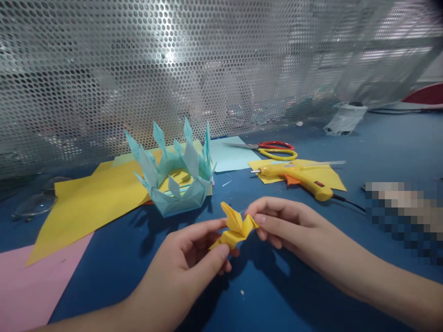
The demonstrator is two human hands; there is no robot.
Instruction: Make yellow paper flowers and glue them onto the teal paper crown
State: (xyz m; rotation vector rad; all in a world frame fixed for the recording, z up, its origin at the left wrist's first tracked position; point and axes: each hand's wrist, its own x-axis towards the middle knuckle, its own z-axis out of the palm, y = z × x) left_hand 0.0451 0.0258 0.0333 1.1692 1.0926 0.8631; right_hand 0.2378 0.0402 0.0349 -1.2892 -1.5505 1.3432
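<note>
Between my hands, above the blue table, is a small folded yellow origami piece (pixel 235 228) with pointed flaps, much like a paper crane. My left hand (pixel 192 258) pinches its lower left part between thumb and fingers. At its right tip, the thumb and fingers of my right hand (pixel 287 223) close on the paper. Just behind my left hand stands a light-blue folded paper crown (pixel 183 200) with several upright points. A yellow glue gun (pixel 297 177) lies beyond my right hand, on a sheet of yellow paper (pixel 334 177).
Scissors (pixel 277 150) with red and yellow handles lie partly on light-blue paper (pixel 231 159). Large yellow sheets (pixel 93 198) and a pink sheet (pixel 44 281) spread to the left, near eyeglasses (pixel 36 205). A perforated metal panel (pixel 194 69) rises behind. The glue gun's cord (pixel 349 202) runs right.
</note>
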